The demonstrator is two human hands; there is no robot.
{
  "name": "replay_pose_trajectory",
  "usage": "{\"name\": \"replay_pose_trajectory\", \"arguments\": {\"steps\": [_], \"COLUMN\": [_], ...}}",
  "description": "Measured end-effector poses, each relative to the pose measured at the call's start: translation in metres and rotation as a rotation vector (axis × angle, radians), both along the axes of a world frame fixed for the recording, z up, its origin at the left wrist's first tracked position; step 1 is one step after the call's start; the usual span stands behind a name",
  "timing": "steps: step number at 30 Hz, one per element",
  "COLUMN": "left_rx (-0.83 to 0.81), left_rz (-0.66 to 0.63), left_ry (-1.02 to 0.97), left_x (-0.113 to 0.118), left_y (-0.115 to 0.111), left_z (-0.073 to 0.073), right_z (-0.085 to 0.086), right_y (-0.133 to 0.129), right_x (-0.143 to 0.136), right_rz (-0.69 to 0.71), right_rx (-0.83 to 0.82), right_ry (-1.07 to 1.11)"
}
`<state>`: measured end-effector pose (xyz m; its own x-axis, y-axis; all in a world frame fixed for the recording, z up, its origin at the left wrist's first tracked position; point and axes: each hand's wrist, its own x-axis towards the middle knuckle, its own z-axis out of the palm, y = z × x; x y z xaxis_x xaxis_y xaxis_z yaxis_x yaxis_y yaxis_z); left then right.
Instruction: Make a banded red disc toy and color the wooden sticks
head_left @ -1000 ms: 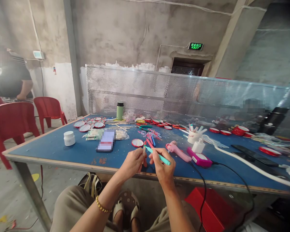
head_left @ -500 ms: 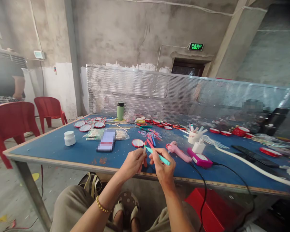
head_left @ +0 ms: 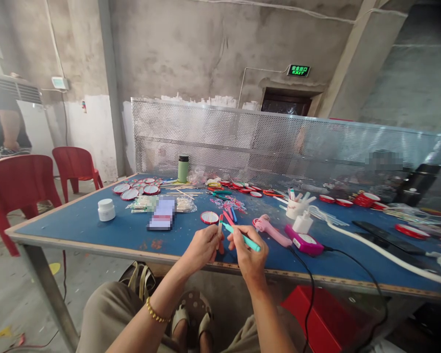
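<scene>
My left hand [head_left: 205, 245] is closed around a small flat wooden stick [head_left: 220, 222], whose upper end shows red and green colour. My right hand [head_left: 250, 255] grips a teal marker pen [head_left: 251, 243], its tip pointing left, close beside the stick; whether they touch I cannot tell. Just beyond the hands lie a round red-rimmed disc [head_left: 209, 217], a red pen [head_left: 228, 217] and a blue pen [head_left: 234, 214]. To the right of my right hand rests a pink hot glue gun [head_left: 274, 231] beside a magenta box [head_left: 304, 240].
On the blue table [head_left: 69, 228] are a white jar [head_left: 106, 211], a phone [head_left: 162, 213], a green bottle [head_left: 183, 169] and a cup of markers [head_left: 293, 210]. Several red-rimmed discs lie about. Black cables hang over the front edge. A perforated metal screen [head_left: 206, 139] stands behind.
My right hand and the teal marker have shifted very slightly to the right. My left hand stays in place. A person at the far left has moved a little left.
</scene>
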<state>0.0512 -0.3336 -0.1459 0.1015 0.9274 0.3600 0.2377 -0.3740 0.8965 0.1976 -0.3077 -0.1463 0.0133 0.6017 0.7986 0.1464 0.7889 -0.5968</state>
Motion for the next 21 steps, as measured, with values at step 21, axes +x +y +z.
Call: {"name": "replay_pose_trajectory", "arguments": {"steps": [21], "left_rx": [0.018], "left_rz": [-0.004], "left_ry": [0.006], "left_x": [-0.0003], "left_y": [0.0023], "left_z": [-0.0014], "right_z": [-0.0002], "right_y": [0.0006], "right_x": [-0.0002], "right_rz": [0.007], "right_rx": [0.01], "right_ry": [-0.008]}}
